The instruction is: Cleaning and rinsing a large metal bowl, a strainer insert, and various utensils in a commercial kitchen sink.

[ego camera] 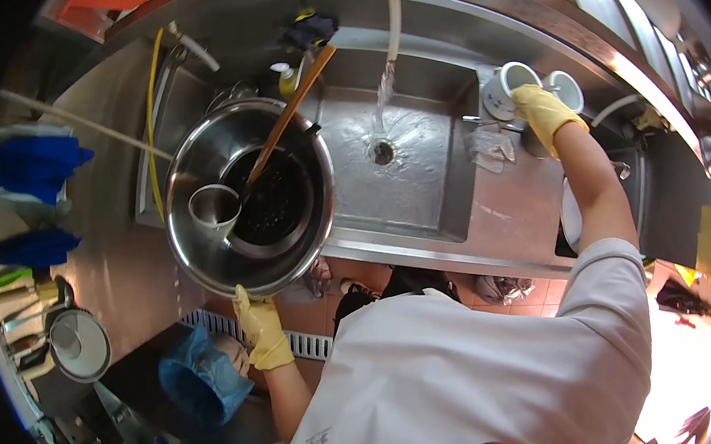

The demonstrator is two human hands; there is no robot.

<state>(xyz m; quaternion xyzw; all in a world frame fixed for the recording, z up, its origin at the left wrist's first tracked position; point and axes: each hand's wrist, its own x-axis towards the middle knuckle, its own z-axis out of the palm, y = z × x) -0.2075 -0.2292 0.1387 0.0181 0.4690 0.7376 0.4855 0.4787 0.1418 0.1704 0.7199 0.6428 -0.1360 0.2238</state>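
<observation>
My left hand (262, 328), in a yellow rubber glove, is at the near rim of a large stainless-steel bowl (189, 262); whether it grips the rim cannot be told. Dark contents fill the bowl's middle, where a steel cup (215, 207) and a long wooden handle (292, 113) stand tilted. On the right, my gloved right hand (542, 110) has its fingers over the rim of a white pot (499, 98) with a blue pattern. A second white container (566, 90) stands beside it, partly hidden by the glove.
Water runs from a pale hose (396, 25) into the steel sink basin (404, 198). A soap bottle (286, 81) stands behind the bowl. A crumpled plastic bag (490, 147) lies on the right ledge. At lower left is a blue-bag-lined bin (201, 381); a long pole (87, 125) crosses the left counter.
</observation>
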